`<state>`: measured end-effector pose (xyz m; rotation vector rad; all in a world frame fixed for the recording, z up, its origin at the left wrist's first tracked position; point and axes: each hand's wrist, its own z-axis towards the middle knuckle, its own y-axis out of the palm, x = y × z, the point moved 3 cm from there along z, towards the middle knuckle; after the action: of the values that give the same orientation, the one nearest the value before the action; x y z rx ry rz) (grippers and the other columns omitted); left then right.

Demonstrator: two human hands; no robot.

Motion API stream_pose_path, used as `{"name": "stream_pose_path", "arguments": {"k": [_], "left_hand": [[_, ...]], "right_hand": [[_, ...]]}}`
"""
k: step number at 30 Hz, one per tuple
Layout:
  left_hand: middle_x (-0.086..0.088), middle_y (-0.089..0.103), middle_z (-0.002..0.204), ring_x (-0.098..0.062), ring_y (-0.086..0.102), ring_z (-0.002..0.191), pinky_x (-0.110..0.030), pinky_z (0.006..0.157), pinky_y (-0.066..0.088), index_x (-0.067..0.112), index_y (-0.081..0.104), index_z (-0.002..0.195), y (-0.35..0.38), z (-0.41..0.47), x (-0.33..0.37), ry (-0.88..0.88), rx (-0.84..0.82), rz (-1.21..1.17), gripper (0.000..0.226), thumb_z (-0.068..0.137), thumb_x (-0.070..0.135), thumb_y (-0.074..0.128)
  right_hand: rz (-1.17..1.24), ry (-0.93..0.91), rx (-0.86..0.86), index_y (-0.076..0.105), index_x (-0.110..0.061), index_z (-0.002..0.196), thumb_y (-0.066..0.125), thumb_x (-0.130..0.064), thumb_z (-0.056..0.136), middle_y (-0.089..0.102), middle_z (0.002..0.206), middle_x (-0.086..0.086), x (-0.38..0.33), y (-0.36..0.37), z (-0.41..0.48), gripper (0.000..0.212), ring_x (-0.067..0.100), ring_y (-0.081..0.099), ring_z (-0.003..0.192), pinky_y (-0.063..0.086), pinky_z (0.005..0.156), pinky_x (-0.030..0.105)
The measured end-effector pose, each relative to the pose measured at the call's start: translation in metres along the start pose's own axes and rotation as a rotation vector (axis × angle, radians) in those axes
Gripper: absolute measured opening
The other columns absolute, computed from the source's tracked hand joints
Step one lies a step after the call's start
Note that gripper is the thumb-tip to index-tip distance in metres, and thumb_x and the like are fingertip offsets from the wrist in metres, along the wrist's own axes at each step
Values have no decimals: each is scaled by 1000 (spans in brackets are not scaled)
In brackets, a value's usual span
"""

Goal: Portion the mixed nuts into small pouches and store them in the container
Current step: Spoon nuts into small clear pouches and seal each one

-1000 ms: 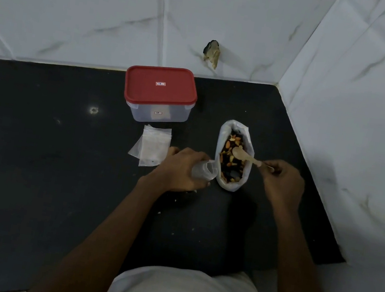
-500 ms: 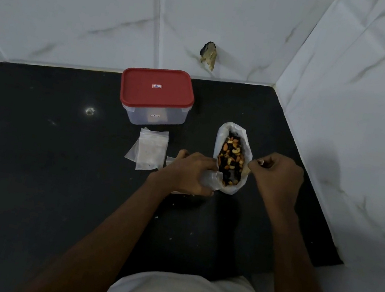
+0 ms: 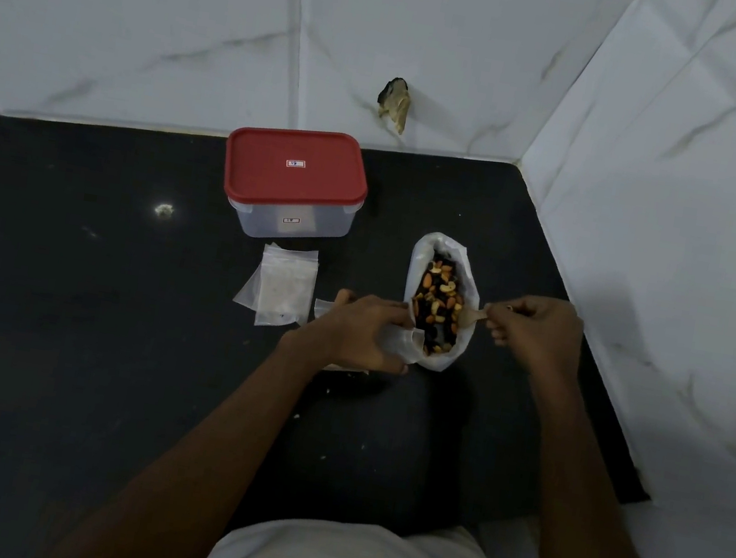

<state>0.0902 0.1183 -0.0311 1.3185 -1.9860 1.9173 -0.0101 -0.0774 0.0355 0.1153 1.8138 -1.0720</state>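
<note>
The left hand (image 3: 360, 333) grips a small pouch (image 3: 400, 341) against the near rim of the open bag (image 3: 418, 262). The right hand (image 3: 536, 329) pinches a wooden spoon (image 3: 470, 316), its bowl among the mixed nuts (image 3: 438, 297). Spare pouches (image 3: 285, 287) lie further left (flat, stacked). Beyond them the container (image 3: 290, 225) stands with its red lid (image 3: 294, 168) on.

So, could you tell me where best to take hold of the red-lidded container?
I'd grip the container by its two short ends, just beneath the red lid, coming down from above: the lid's rim overhangs the clear walls, and the pouches lie close before its front side.
</note>
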Motion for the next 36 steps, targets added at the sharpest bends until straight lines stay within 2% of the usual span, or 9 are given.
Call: {"name": "stream_pose_path", "arguments": {"k": [3,6,10,19,29,33,36], "left_hand": [[7,43,148,-14,33,136,-40,111,15,28,49,138,-1,0,2,3,0,-3,65,81,51,71],[7,40,151,-13,29,140,-38,113,13,27,48,139,-4,-1,6,18,13,2,66,81,49,72],[7,41,151,-13,29,140,-37,112,13,28,49,139,-5,2,7,29,25,13,65,82,49,71],[7,42,149,-14,32,138,-37,109,14,27,50,137,-7,3,6,42,17,21,61,83,49,70],[8,42,149,-13,32,138,-40,111,13,29,50,137,-4,1,-2,5,35,-32,64,81,50,71],[8,34,156,-14,26,141,-41,112,12,29,48,139,-2,0,-6,-15,45,-22,66,81,51,71],[9,35,155,-13,28,141,-36,108,13,28,49,138,-2,0,-6,-5,59,-43,65,81,49,71]], "right_hand": [[188,156,-34,72,-7,79,75,-10,83,72,74,10,7,-8,7,5,14,67,62,58,58,22],[367,301,-84,70,-1,84,76,-8,82,70,78,13,20,-11,12,9,15,66,64,58,61,24],[441,398,-155,71,1,88,77,-7,80,69,76,11,35,-6,16,13,14,65,63,58,57,23],[398,426,-218,72,-4,90,76,-14,84,72,82,12,51,21,13,13,15,65,67,56,62,27],[428,448,-160,71,-2,90,73,-11,86,68,77,11,57,21,3,10,16,63,67,55,67,29],[326,367,-45,72,-5,85,74,-14,85,69,73,10,61,16,3,9,16,63,64,54,62,28],[238,274,-20,74,-8,84,74,-17,86,70,70,8,58,22,3,9,14,63,62,53,60,27]]}}
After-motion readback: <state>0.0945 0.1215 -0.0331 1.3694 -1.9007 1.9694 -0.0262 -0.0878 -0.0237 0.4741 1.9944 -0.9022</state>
